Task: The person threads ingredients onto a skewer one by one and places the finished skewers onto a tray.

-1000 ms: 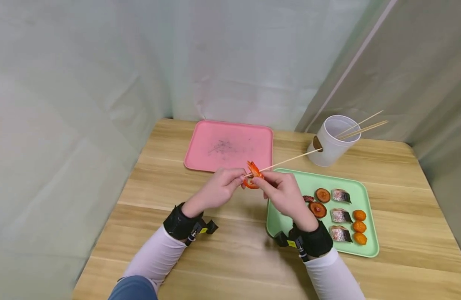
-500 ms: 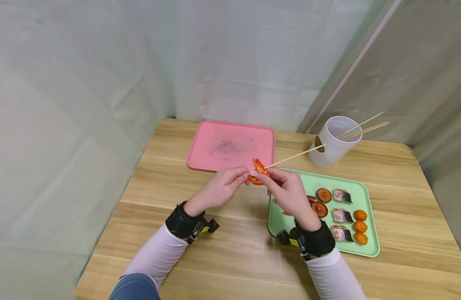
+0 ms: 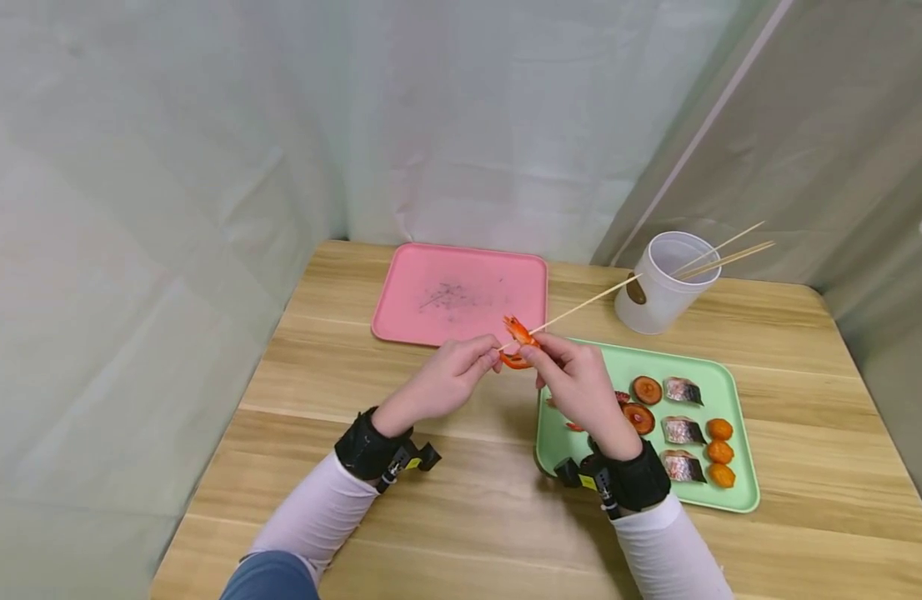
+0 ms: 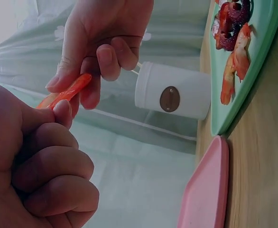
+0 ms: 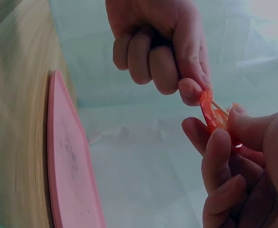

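A curled orange-red shrimp [image 3: 520,332] is pinched between the thumb and fingers of my right hand [image 3: 581,385]. A thin bamboo skewer [image 3: 592,302] passes by the shrimp, its long end slanting up and to the right. My left hand [image 3: 455,377] pinches the skewer's near end, with its thumb and fingertip right at the shrimp's edge. In the right wrist view the skewer lies within the bend of the shrimp [image 5: 213,115], partly covered by the fingers. The other left fingers are curled in. Both hands are raised over the table between two trays.
The green tray [image 3: 744,492] on the right bears mushroom slices [image 3: 638,419], fish pieces [image 3: 683,431], orange balls [image 3: 720,452], and more shrimp [image 4: 228,83] beside octopus pieces [image 4: 230,26]. A pink tray [image 3: 476,292] lies behind the hands. Several skewers lean in a white cup [image 3: 659,292].
Both hands and the shrimp have shifted slightly right. The skewer's far end has tilted upward. The grips look the same.
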Tool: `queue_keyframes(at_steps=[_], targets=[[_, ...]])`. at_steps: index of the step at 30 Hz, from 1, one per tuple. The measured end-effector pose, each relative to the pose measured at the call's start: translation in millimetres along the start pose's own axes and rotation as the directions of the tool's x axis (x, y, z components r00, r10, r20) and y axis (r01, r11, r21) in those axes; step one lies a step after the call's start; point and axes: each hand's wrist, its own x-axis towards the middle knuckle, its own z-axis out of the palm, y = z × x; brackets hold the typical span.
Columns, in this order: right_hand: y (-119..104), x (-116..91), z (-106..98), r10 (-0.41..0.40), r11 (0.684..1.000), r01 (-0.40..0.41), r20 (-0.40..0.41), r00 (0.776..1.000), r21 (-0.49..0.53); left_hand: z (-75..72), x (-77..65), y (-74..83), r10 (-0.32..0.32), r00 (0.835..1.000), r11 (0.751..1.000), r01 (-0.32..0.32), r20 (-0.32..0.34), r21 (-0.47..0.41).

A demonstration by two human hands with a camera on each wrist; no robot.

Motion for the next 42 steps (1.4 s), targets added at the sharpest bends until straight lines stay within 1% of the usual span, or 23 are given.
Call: queue_keyframes(at_steps=[5,8,13,17,21,27,30,33,42], targets=[[0.0,1.4,0.8,-0.027,0.999,0.026,-0.020,0.999,-0.026,1.7,0.5,-0.5,0.010,1.000,1.000,-0.010,-0.022,0.003],[0.6,2.0,0.1,-0.019,0.999,0.018,-0.014,1.000,-0.043,3.4,1.3,-1.8,0.014,1.000,1.000,-0.014,-0.026,0.011],[1.5,2.4,-3.0,0.018,0.998,-0.017,0.008,1.000,-0.052,4.7,1.9,-2.4,0.001,1.000,1.000,-0.001,-0.006,0.023],[2.3,2.4,-4.4,0.021,0.998,-0.020,0.016,1.000,-0.056,5.2,2.0,-2.9,-0.012,1.000,0.999,0.012,0.016,0.036],[3.5,2.9,-7.3,0.027,0.998,-0.024,0.044,0.999,-0.060,3.4,1.0,-1.6,-0.009,1.000,0.999,0.008,0.019,0.037],[5.4,2.8,-24.0,0.075,0.993,-0.064,0.110,0.991,-0.098,-1.3,-0.7,-0.9,-0.006,1.000,1.000,0.006,0.004,0.014],[7.0,2.1,-34.2,0.106,0.990,-0.095,0.110,0.988,-0.104,-3.0,-0.7,-0.7,-0.003,1.000,1.000,0.003,-0.007,0.007],[8.5,1.4,-42.2,0.119,0.987,-0.106,0.100,0.988,-0.125,-3.6,-0.3,-1.4,0.002,1.000,1.000,-0.002,-0.009,0.011],[15.5,-0.4,-56.1,0.120,0.970,-0.095,0.104,0.987,-0.224,-4.9,-0.3,-4.2,0.008,1.000,1.000,-0.007,-0.011,0.018]])
